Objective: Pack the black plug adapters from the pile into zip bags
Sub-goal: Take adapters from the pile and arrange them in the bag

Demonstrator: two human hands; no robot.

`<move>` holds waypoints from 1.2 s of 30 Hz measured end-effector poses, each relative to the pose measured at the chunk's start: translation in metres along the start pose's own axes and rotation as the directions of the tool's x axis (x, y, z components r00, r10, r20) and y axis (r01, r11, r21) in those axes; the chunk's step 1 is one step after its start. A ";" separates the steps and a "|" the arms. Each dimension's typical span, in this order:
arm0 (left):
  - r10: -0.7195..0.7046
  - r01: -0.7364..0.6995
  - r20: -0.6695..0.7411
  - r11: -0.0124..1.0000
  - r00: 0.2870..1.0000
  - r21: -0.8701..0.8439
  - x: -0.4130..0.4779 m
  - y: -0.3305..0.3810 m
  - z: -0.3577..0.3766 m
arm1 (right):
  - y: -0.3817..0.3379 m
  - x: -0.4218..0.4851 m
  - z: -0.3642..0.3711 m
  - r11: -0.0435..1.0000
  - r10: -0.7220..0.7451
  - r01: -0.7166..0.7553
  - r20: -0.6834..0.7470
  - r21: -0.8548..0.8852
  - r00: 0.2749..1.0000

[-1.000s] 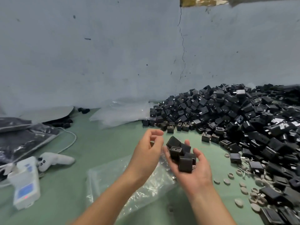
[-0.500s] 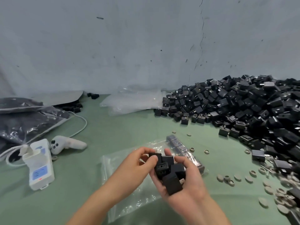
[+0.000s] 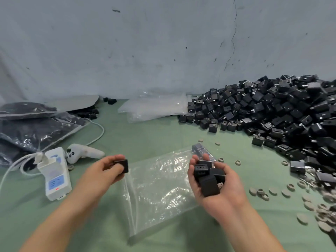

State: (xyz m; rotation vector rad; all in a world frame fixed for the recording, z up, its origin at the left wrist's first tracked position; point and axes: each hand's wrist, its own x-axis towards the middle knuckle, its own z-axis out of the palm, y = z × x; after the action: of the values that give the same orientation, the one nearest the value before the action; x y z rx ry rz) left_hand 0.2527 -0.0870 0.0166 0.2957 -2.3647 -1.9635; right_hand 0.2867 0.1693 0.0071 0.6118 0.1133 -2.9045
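Left hand (image 3: pixel 107 171), lower left of centre, pinches a single adapter (image 3: pixel 121 166) between thumb and fingers. Right hand (image 3: pixel 214 184), lower right of centre, is cupped palm-up and curled around a held cluster (image 3: pixel 207 177) of at least four adapters; any beneath are hidden. One clear zip bag (image 3: pixel 160 190) lies flat on the green table (image 3: pixel 145 135) between the two hands, and it appears unfilled. The main pile (image 3: pixel 272 115) fills the right of the frame, far too many to count. A heap of spare clear bags (image 3: pixel 156 108) lies at centre back, number not determinable. Judgement: the adapters look rigid, light, smooth-sided blocks, best taken across two flat opposite faces. The bag is limp and slippery film and should be gripped at its mouth edge and held open.
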 end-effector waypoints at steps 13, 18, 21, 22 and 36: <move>-0.091 0.080 0.058 0.983 0.994 0.166 -0.014 -0.047 -0.028 | 0.001 0.012 -0.005 0.997 -0.064 0.063 -0.015 -0.048 0.998; 0.086 -0.162 0.195 0.896 0.977 0.413 -0.014 -0.052 -0.019 | -0.005 0.025 0.004 0.988 -0.099 0.095 -0.030 -0.120 0.995; 0.189 -0.281 0.225 0.808 0.956 0.518 -0.009 -0.058 -0.013 | -0.011 0.029 0.004 0.987 -0.114 0.110 -0.029 -0.116 0.993; 0.200 -0.288 0.219 0.803 0.955 0.521 -0.008 -0.058 -0.011 | -0.012 0.031 0.003 0.987 -0.119 0.115 -0.029 -0.115 0.992; -0.218 0.196 0.433 0.976 0.875 0.096 -0.003 -0.030 0.005 | -0.018 0.036 0.001 0.982 -0.138 0.132 -0.034 -0.132 0.990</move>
State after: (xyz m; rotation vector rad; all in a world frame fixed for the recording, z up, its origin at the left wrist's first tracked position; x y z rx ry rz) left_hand 0.2586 -0.0869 -0.0131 0.1142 -2.7595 -2.2780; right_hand 0.2506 0.1818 -0.0064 0.6680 0.3600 -2.9837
